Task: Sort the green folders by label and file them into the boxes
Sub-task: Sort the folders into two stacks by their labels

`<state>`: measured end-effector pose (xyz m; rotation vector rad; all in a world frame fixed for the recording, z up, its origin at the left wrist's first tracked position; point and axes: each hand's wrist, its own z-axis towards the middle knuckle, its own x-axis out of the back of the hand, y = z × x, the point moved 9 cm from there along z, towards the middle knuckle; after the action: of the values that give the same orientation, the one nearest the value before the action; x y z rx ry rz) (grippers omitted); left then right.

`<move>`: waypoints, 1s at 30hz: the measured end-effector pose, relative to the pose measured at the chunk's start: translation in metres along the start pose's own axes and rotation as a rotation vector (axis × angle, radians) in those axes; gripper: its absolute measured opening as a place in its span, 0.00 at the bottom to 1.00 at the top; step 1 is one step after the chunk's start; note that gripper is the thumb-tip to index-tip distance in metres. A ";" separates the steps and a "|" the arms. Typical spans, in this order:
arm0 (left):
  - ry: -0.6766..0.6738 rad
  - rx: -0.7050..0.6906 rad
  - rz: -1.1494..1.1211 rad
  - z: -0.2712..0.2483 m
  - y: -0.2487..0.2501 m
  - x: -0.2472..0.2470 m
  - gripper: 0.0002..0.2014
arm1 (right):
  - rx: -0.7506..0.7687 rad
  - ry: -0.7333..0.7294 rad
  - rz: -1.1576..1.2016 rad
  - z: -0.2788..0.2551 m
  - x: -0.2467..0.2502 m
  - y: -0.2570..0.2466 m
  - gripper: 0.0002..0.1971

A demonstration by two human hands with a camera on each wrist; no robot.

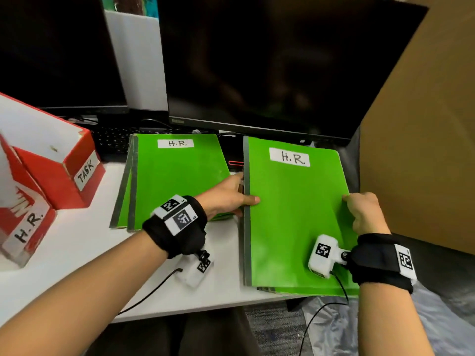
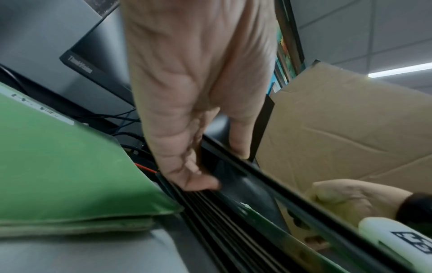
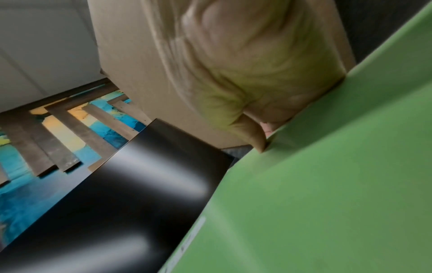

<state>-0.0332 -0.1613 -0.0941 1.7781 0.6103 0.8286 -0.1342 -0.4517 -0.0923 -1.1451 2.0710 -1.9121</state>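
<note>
Two piles of green folders lie on the white desk. The right pile's top folder (image 1: 295, 214) (image 3: 327, 184) is labelled H.R.; the left pile's top folder (image 1: 177, 176) (image 2: 58, 166) also reads H.R. My left hand (image 1: 231, 196) (image 2: 198, 162) grips the spine edge of the right top folder, thumb on the cover and fingers underneath, lifting it off the spines below. My right hand (image 1: 362, 211) (image 3: 254, 129) pinches the same folder's right edge. Two red boxes stand at the left: one marked TASK (image 1: 64, 165), one marked H.R. (image 1: 25, 227).
Two dark monitors (image 1: 270, 68) stand behind the piles, with a keyboard (image 1: 113, 142) under the left one. A large cardboard sheet (image 1: 424, 150) rises at the right. The desk's front edge (image 1: 205, 307) runs just below the right pile.
</note>
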 end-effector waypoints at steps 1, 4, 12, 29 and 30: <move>0.011 -0.029 -0.014 -0.003 0.005 0.001 0.29 | 0.015 -0.005 0.017 0.002 -0.006 -0.001 0.18; 0.043 -0.016 -0.019 -0.006 0.000 0.017 0.38 | 0.052 -0.051 0.070 -0.003 -0.022 -0.006 0.11; 0.375 0.333 0.181 -0.034 -0.058 0.152 0.16 | 0.106 -0.105 0.091 -0.005 -0.016 -0.011 0.12; 0.671 0.302 0.871 -0.037 -0.017 0.188 0.42 | -0.123 -0.010 -0.548 0.023 -0.004 0.035 0.36; 0.630 0.219 0.833 -0.030 -0.009 0.174 0.40 | -0.139 0.005 -0.574 0.014 -0.002 0.030 0.34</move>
<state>0.0529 -0.0131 -0.0522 1.9748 0.3332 2.0012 -0.1388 -0.4641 -0.1227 -1.9392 2.0562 -1.9918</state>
